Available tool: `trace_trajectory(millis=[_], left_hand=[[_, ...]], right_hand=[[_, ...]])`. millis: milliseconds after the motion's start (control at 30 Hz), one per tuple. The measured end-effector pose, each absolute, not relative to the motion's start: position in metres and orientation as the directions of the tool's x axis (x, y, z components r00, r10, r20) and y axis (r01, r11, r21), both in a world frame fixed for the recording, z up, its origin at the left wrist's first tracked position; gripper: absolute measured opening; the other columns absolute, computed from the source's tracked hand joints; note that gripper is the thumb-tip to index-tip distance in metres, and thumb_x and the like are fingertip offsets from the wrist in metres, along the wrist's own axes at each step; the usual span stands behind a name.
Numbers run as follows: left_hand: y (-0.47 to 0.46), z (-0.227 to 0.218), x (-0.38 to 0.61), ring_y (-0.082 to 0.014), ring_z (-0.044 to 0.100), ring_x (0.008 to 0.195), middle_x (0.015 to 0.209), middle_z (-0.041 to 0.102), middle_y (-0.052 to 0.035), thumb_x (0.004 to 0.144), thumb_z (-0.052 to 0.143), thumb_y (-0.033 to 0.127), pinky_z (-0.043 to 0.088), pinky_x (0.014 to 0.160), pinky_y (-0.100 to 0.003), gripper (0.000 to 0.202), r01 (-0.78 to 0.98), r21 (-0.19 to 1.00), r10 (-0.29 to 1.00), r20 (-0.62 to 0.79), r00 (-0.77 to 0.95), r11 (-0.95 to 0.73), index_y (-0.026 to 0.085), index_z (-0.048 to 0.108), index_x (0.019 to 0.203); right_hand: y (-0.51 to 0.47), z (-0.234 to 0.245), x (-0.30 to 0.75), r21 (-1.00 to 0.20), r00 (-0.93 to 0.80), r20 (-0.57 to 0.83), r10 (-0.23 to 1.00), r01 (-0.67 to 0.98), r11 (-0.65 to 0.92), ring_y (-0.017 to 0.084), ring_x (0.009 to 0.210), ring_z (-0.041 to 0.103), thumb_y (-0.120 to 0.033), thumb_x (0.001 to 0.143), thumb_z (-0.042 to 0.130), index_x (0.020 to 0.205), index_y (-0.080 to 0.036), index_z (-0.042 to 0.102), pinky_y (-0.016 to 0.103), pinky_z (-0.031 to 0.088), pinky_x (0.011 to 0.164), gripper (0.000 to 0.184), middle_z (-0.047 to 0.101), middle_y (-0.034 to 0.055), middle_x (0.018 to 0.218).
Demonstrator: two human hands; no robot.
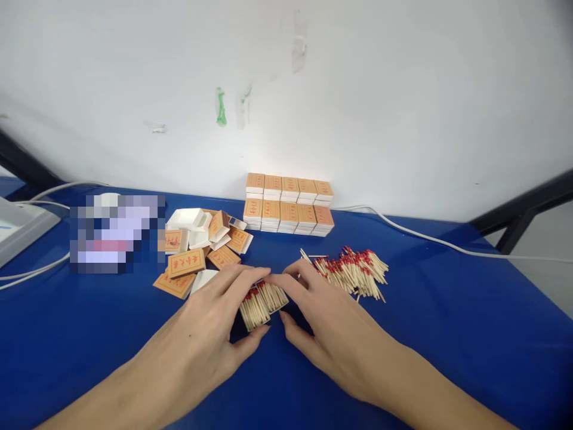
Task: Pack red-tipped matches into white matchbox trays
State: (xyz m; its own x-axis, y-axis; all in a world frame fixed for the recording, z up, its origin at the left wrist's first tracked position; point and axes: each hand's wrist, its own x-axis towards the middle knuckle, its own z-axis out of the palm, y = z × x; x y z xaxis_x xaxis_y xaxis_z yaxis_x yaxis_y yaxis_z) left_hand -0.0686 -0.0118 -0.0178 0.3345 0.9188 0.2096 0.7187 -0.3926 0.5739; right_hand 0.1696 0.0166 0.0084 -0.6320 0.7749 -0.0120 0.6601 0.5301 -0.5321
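Two small white matchbox trays stand side by side on the blue table, packed with red-tipped matches (255, 312). My left hand (215, 316) curls around the left tray (259, 328), fingers at its far side and thumb at the near edge. Around the right tray (281, 307) my right hand (326, 316) is closed, index finger along the far edge and thumb near the close corner. The fingers hide the far rims. To the right lies a loose pile of matches (358, 272), heads mostly pointing away.
Orange matchbox sleeves (187, 263) and white trays (185, 219) lie heaped at left. Stacked matchboxes (289, 212) stand in two rows against the wall. A blurred-out object (119, 233) is at far left. A white cable (416, 242) runs along the table's back right.
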Motion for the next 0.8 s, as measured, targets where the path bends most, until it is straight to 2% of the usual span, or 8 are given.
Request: trace_trajectory(millis=[200, 333, 500, 667, 800], left_hand=[[-0.014, -0.02, -0.064, -0.0245, 0.076, 0.129, 0.152, 0.065, -0.0007, 0.1, 0.071, 0.015, 0.068, 0.101, -0.039, 0.065, 0.692, 0.597, 0.913, 0.224, 0.342, -0.406, 0.042, 0.048, 0.154], [-0.012, -0.013, -0.061, -0.0208, 0.076, 0.127, 0.148, 0.067, 0.0003, 0.103, 0.069, 0.012, 0.066, 0.105, -0.037, 0.063, 0.653, 0.639, 0.905, 0.181, 0.386, -0.406, 0.042, 0.047, 0.154], [-0.008, -0.014, -0.062, -0.0198, 0.076, 0.126, 0.144, 0.07, 0.0023, 0.104, 0.071, 0.018, 0.066, 0.105, -0.035, 0.062, 0.617, 0.664, 0.893, 0.188, 0.409, -0.423, 0.044, 0.048, 0.155], [-0.008, -0.025, -0.062, -0.0229, 0.079, 0.125, 0.145, 0.075, 0.0017, 0.102, 0.074, 0.028, 0.067, 0.107, -0.04, 0.059, 0.653, 0.623, 0.901, 0.256, 0.35, -0.43, 0.043, 0.051, 0.155], [-0.011, -0.029, -0.062, -0.0275, 0.079, 0.127, 0.147, 0.075, 0.0008, 0.096, 0.081, 0.034, 0.068, 0.109, -0.048, 0.072, 0.684, 0.627, 0.927, 0.212, 0.311, -0.373, 0.045, 0.047, 0.159]], right_hand=[[0.014, 0.007, 0.172, -0.57, -0.612, -0.015, 0.791, 0.655, 0.496, 0.021, 0.098, 0.066, -0.013, 0.104, 0.056, 0.141, -0.026, 0.056, 0.046, 0.062, 0.089, 0.039, 0.056, 0.0083, 0.132], [0.012, 0.008, 0.175, -0.554, -0.594, -0.013, 0.805, 0.674, 0.488, 0.023, 0.101, 0.066, -0.015, 0.103, 0.06, 0.136, -0.024, 0.057, 0.046, 0.061, 0.088, 0.034, 0.056, 0.0094, 0.132], [0.009, 0.007, 0.18, -0.548, -0.567, -0.04, 0.823, 0.701, 0.457, 0.024, 0.099, 0.067, -0.02, 0.102, 0.065, 0.134, -0.023, 0.056, 0.046, 0.061, 0.086, 0.033, 0.056, 0.0108, 0.133], [0.009, 0.005, 0.182, -0.574, -0.584, -0.027, 0.811, 0.673, 0.466, 0.023, 0.1, 0.067, -0.018, 0.103, 0.063, 0.138, -0.024, 0.057, 0.046, 0.063, 0.089, 0.036, 0.057, 0.0102, 0.135], [0.007, 0.005, 0.179, -0.576, -0.602, 0.03, 0.798, 0.642, 0.507, 0.024, 0.108, 0.068, -0.014, 0.099, 0.061, 0.148, -0.024, 0.054, 0.046, 0.063, 0.092, 0.05, 0.058, 0.0109, 0.141]])
